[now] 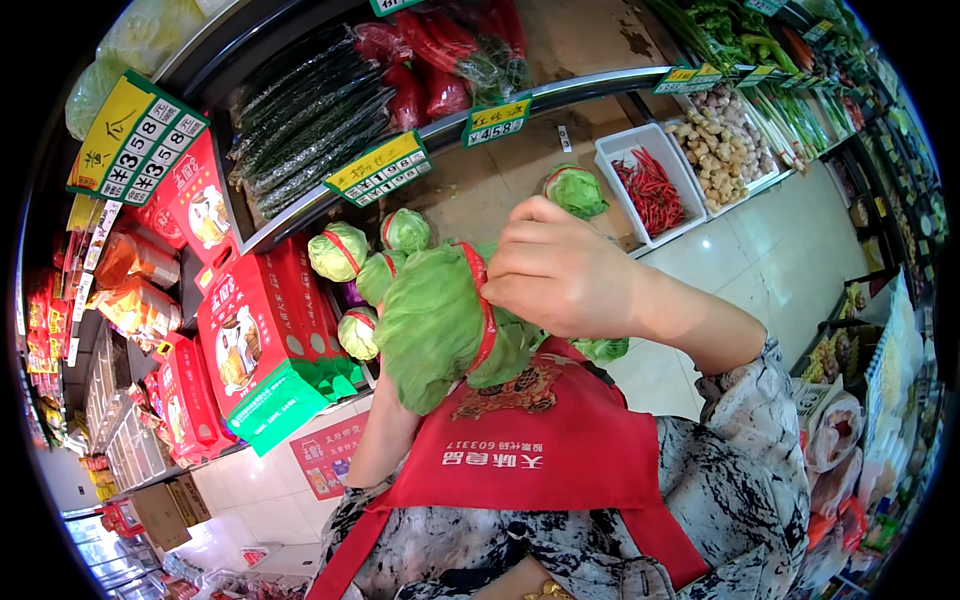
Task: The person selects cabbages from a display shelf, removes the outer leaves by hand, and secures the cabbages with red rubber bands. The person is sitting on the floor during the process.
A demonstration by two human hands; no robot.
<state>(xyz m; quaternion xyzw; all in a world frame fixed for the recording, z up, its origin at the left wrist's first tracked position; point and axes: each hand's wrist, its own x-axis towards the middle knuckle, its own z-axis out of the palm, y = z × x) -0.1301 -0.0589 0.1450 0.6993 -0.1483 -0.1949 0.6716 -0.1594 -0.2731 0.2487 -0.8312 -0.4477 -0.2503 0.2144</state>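
Observation:
A head of green leafy lettuce (435, 322) is held up in front of my red apron (555, 457). A red tape band (484, 315) runs around it. My right hand (559, 274) has its curled fingers on this band at the upper right of the head. My left hand (396, 405) supports the lettuce from below and behind; the leaves hide nearly all of its fingers. Smaller heads with red bands, such as a pale green one (337, 251), sit on the shelf beyond. Another banded head (575, 191) lies past my right hand, and part of one (602, 348) shows under my right forearm.
Wrapped cucumbers (307, 127) and red peppers (442, 82) fill the upper shelf, whose metal rail carries price signs (495, 120). A white tray of red chillies (651, 191) and ginger (709, 150) stand at the right. Red rice bags (247, 330) crowd the left.

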